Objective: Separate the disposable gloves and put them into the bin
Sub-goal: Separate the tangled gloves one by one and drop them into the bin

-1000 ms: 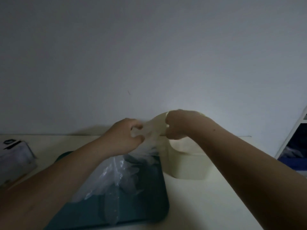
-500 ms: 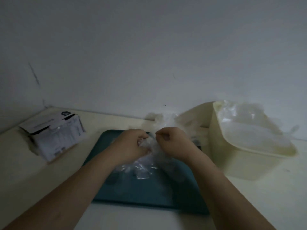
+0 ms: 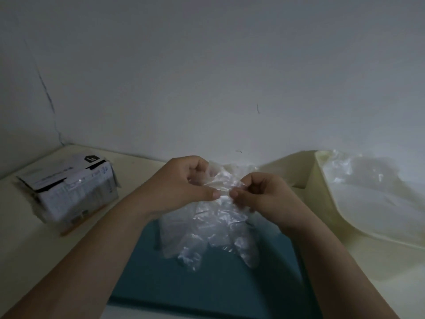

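Observation:
A bunch of thin clear disposable gloves (image 3: 213,229) hangs above a teal tray (image 3: 207,291). My left hand (image 3: 181,187) pinches its upper edge between thumb and fingers. My right hand (image 3: 262,194) pinches the same edge just to the right, thumb tips nearly meeting. Glove fingers dangle down toward the tray. A cream plastic bin (image 3: 322,187) stands to the right, and clear gloves (image 3: 368,180) lie inside it and over its rim.
An opened white cardboard box (image 3: 73,192) with dark print sits at the left on the cream tabletop (image 3: 30,245). A plain wall rises right behind the table, with a corner at the far left.
The hands came back from the bin to over the tray, gathered a bunch of gloves and lifted it. The camera view swung left, so the bin now shows at the right.

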Demonstrator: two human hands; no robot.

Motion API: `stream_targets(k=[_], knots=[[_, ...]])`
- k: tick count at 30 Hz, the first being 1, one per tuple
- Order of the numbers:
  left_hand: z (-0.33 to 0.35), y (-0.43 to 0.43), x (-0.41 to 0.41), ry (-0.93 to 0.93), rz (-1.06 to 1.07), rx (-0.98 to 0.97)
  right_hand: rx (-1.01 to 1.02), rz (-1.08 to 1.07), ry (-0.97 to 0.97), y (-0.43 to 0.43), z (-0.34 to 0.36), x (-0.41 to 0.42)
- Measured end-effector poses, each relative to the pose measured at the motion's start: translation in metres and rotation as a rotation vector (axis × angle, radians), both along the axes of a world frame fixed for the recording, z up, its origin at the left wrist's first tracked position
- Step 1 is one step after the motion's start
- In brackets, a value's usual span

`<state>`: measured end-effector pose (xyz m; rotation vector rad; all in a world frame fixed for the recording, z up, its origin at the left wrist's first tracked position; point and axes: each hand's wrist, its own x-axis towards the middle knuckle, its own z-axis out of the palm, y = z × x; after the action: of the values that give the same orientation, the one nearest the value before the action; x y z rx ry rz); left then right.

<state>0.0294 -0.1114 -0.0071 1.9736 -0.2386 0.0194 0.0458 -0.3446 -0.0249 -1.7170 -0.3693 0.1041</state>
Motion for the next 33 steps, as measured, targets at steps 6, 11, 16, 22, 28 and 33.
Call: stream_targets(k=[6, 11, 16, 22, 28, 33], knots=[[0.003, 0.012, 0.003, 0.163, 0.033, -0.601, -0.012, -0.106, 0.07, -0.001, -0.003, 0.001], [-0.011, -0.005, 0.007, 0.428, 0.054, -0.758, 0.173, -0.117, 0.197, 0.007, -0.004, -0.001], [-0.005, -0.008, 0.004, 0.379, 0.016, -0.767, 0.069, -0.255, 0.197, 0.008, -0.009, 0.001], [0.018, 0.026, -0.002, 0.236, 0.085, -0.723, -0.119, -0.489, -0.078, -0.001, -0.013, 0.004], [0.01, 0.005, -0.014, 0.263, -0.027, -0.468, -0.026, -0.025, 0.042, 0.003, 0.0, -0.001], [0.007, -0.01, -0.014, 0.292, -0.159, -0.559, 0.197, 0.082, 0.137, 0.005, -0.003, -0.004]])
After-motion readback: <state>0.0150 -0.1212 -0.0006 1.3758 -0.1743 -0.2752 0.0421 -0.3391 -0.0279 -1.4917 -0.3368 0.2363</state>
